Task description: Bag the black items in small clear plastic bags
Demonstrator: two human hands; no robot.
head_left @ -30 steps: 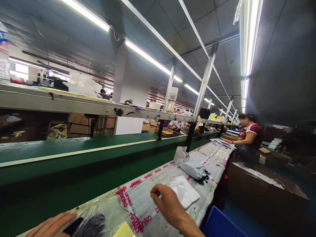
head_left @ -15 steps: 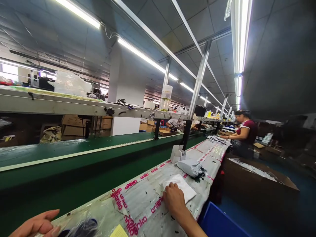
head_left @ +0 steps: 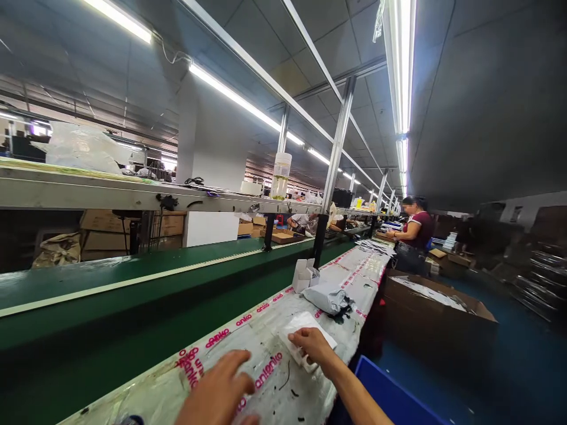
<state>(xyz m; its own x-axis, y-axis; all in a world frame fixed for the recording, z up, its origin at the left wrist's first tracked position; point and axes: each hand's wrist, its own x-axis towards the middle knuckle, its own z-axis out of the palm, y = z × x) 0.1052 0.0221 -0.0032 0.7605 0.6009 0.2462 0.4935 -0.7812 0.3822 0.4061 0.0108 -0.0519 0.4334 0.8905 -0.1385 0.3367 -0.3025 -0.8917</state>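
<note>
the right hand (head_left: pixel 312 344) is reached forward along the tabletop (head_left: pixel 354 283), forearm stretched from the lower edge, fingers curled down over a white packet (head_left: pixel 297 332) — the packet is gripped at its near edge and lies flat on the printed plastic film. the left hand (head_left: pixel 218 389) is spread palm-down on the film just beside, fingers loose, nothing held. further along, a grey bag (head_left: pixel 326 296) and a small white box (head_left: pixel 303 274) are seen — well apart from both hands. a co-worker (head_left: pixel 414 233) stands at the far end.
</note>
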